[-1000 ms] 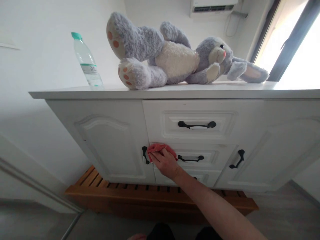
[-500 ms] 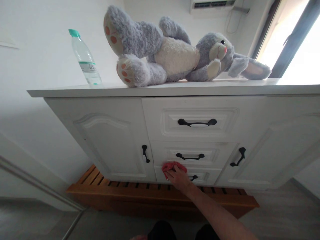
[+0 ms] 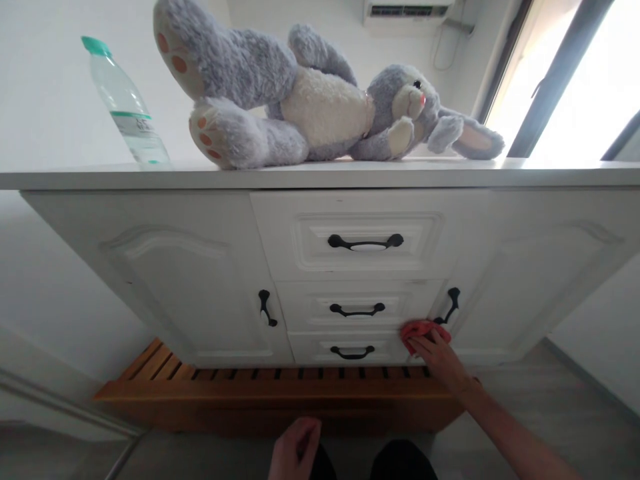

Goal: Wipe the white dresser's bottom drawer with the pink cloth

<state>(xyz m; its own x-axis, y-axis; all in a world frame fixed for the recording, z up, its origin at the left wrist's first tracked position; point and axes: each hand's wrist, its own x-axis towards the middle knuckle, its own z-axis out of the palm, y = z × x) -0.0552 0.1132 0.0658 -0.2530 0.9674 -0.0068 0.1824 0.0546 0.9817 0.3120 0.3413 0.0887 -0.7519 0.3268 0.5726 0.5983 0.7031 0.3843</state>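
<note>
Wiping seems underway, remainder unclear: the right hand (image 3: 443, 357) grips a red cloth (image 3: 418, 327) by the bottom drawer (image 3: 311, 344); the left hand (image 3: 295, 448) curls loosely.

The bare right hand (image 3: 442, 356) covers part of the crumpled red cloth (image 3: 420, 327); whether that cloth touches the lower end of the right door's curved black handle (image 3: 453, 300) cannot be told. The bottom edge crops the bare left hand (image 3: 294, 451), and its curled fingers hide whether anything lies in them. Lettering on the green-capped clear plastic bottle (image 3: 121, 93) is too small to read. The top edge cuts the white wall-mounted air conditioner (image 3: 407, 11) and clips the grey-and-cream plush rabbit (image 3: 325, 110) at its raised foot. The flat white cabinet top (image 3: 320, 178) runs past both sides.
</note>
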